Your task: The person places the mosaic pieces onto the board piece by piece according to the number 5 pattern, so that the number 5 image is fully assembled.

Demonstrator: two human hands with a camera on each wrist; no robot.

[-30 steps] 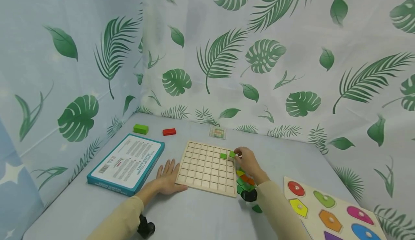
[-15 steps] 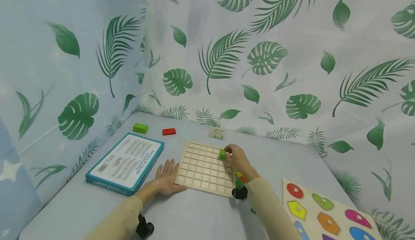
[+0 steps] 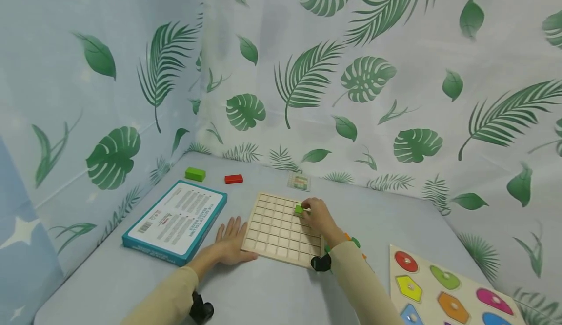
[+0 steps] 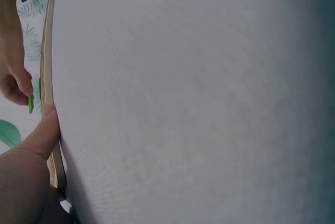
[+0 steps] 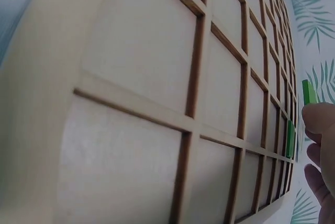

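Observation:
Between thumb and fingertips, my right hand [image 3: 321, 216] pinches a small green square tile [image 5: 309, 92] just above the far part of a wooden grid board [image 3: 281, 232]. A second green tile [image 5: 290, 138] sits in a cell of the board in the right wrist view; in the head view the right hand hides it. My left hand [image 3: 231, 245] lies by the board's near-left corner with fingers spread on the table. Its thumb [image 4: 46, 130] presses on the board's near edge in the left wrist view. Orange and green pieces [image 3: 354, 241] lie right of the board, partly behind my right wrist.
A teal-edged box [image 3: 175, 222] lies on the left. Behind it are a green block [image 3: 195, 174] and a red block [image 3: 233, 179]. A small pattern card [image 3: 299, 182] rests beyond the board. At front right lies a knobbed shape puzzle [image 3: 428, 271]. Patterned cloth walls stand behind.
My right hand has moved left from the board's far right corner, carrying the pinched green tile over to the other tile's left. The left hand stays in place. The head view shifts slightly.

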